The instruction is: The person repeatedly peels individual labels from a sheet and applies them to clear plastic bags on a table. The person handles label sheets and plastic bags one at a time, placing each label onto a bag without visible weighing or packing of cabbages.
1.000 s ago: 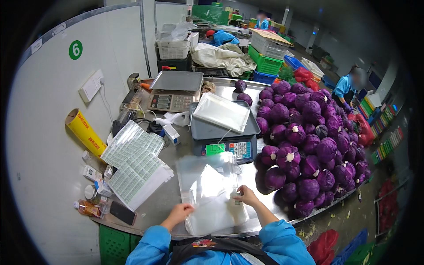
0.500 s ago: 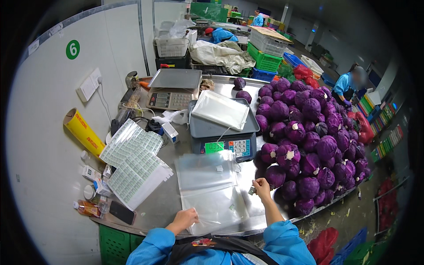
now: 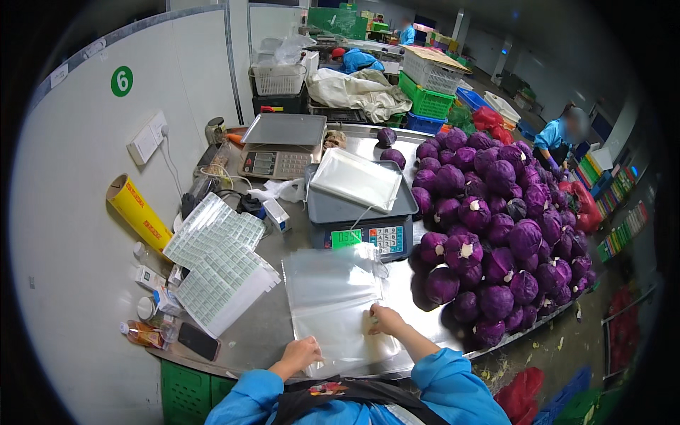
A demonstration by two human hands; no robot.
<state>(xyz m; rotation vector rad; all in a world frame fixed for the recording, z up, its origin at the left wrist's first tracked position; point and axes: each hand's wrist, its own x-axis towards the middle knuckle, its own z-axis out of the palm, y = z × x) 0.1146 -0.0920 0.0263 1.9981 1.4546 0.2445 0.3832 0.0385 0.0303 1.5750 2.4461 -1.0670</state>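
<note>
A stack of clear plastic bags (image 3: 333, 280) lies flat on the steel table in front of me. My left hand (image 3: 301, 353) pinches the near left edge of the top bag. Over the bag's right half, my right hand (image 3: 388, 322) has its fingertips closed on a small pale label, mostly hidden by the fingers, down at the film. Sheets of small green-and-white labels (image 3: 221, 283) are spread to the left. Beyond the bags stands a digital scale (image 3: 361, 234) carrying another pack of clear bags (image 3: 356, 178).
A large heap of purple cabbages (image 3: 489, 234) covers the table's right side. A second scale (image 3: 280, 145) stands behind. Along the left wall are a yellow tube (image 3: 139, 212), a drink bottle (image 3: 142, 333) and a phone (image 3: 197, 341). A co-worker (image 3: 556, 138) stands at far right.
My right hand has moved left from beside the cabbages onto the bag with the small label. My left hand stays at the bag's edge.
</note>
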